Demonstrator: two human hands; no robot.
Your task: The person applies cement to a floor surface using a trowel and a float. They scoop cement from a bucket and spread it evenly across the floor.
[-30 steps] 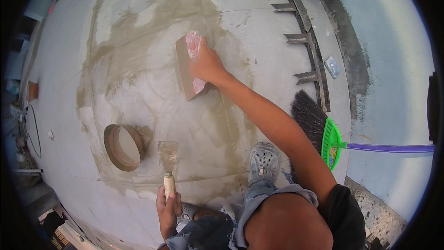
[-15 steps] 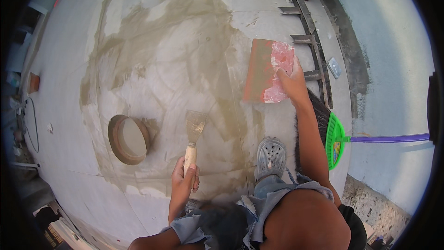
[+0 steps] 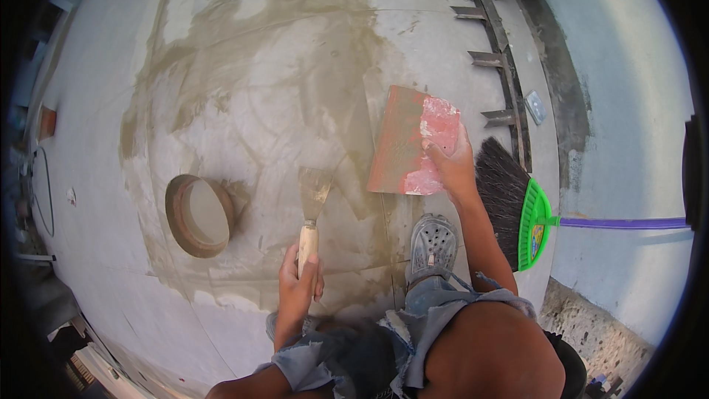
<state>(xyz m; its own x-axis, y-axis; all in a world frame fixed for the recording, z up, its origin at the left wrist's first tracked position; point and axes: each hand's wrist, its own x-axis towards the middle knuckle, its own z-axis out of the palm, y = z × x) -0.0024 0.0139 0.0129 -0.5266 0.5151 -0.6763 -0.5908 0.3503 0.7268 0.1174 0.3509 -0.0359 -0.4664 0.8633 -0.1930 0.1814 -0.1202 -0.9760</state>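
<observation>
Head view shows left hand (image 3: pixel 297 288) closed around a scraper (image 3: pixel 309 235), right hand (image 3: pixel 454 164) pinching a red spreader (image 3: pixel 405 144).

The person wears faded blue denim (image 3: pixel 491 303), torn wide open around the right knee (image 3: pixel 480 355), its ragged edges fringed with pale, loose threads and its cloth darkening toward the middle of the lap. The right foot has a grey clog (image 3: pixel 433 242) with a broad, rounded toe dotted with round holes, only a sliver of a second grey shoe (image 3: pixel 271 325) shows, and some black cloth (image 3: pixel 574 366) appears beside the knee. The left hand (image 3: pixel 298 288), the right hand (image 3: pixel 452 166) and the right forearm (image 3: pixel 486 240) are bare.
</observation>
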